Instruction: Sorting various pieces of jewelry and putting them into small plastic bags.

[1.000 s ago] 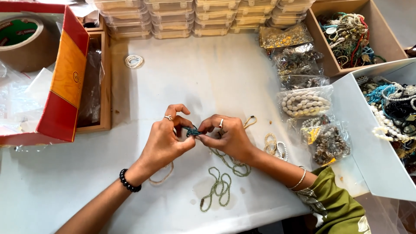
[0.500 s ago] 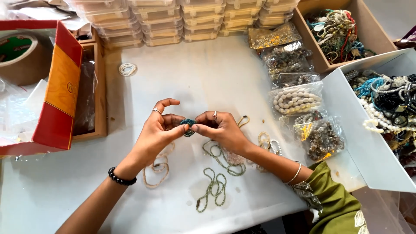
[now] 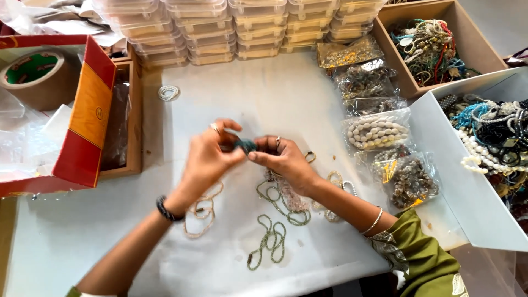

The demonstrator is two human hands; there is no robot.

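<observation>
Above the middle of the white table [image 3: 275, 99], my left hand [image 3: 208, 159] and my right hand [image 3: 286, 160] meet fingertip to fingertip. Both pinch a small dark teal beaded piece [image 3: 246, 145] between thumbs and forefingers. My left wrist wears a black bead bracelet, and there are rings on both hands. Under my right hand lies a green beaded strand [image 3: 275, 198] and a second green one [image 3: 268, 241] nearer me. A pale beige strand [image 3: 201, 212] rests below my left wrist.
Stacks of clear plastic boxes [image 3: 242, 27] line the far edge. Clear bags of beads [image 3: 377, 131] sit on the right beside a brown box of jewellery [image 3: 432, 47] and a white box [image 3: 495, 137]. A red box with a tape roll [image 3: 38, 74] stands left. A small white bracelet [image 3: 169, 92] lies apart.
Both hands have stayed together on the teal piece, with slight finger shifts. The camera view has moved a little, so everything sits lower in the picture.
</observation>
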